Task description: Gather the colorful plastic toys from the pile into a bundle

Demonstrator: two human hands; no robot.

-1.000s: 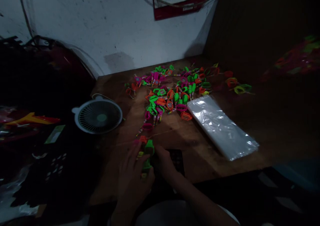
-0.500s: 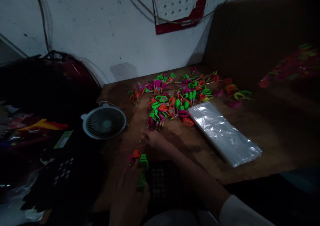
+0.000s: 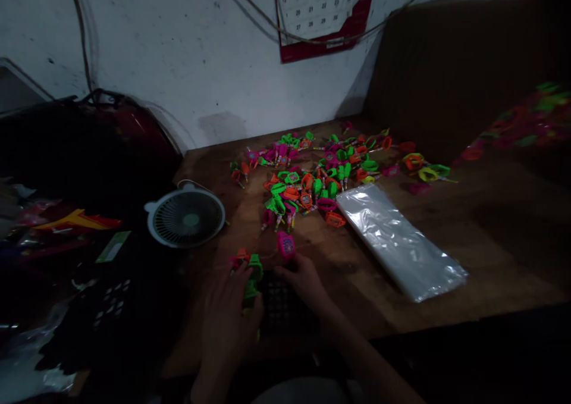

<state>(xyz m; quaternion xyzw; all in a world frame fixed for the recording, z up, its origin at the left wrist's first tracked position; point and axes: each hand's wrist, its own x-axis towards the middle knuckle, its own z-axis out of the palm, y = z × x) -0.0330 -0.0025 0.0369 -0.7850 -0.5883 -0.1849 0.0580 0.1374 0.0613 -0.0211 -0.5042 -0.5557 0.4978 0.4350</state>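
Observation:
My left hand (image 3: 227, 318) is closed around several toy watches, low in the middle of the head view. A green toy watch (image 3: 254, 266) and an orange one (image 3: 241, 254) stick out past its fingers. To its right, my right hand (image 3: 308, 285) pinches a pink toy watch (image 3: 285, 244) with a patterned face. Beyond both hands spreads a loose pile of green, orange and pink toy watches (image 3: 292, 193), many with a thin striped stick attached. Below and between the hands a dark lattice-sided crate (image 3: 276, 300) shows dimly.
A stack of clear plastic bags (image 3: 401, 243) lies right of the pile on the wooden table (image 3: 504, 243). A round fan (image 3: 186, 218) stands at the left. More bright toys (image 3: 526, 118) are blurred at far right. A wall calendar (image 3: 319, 11) hangs behind.
My right hand has drawn back from the pile's near edge toward me and to the right, and a pink toy watch now shows in it. My left hand has shifted slightly, still gripping its watches.

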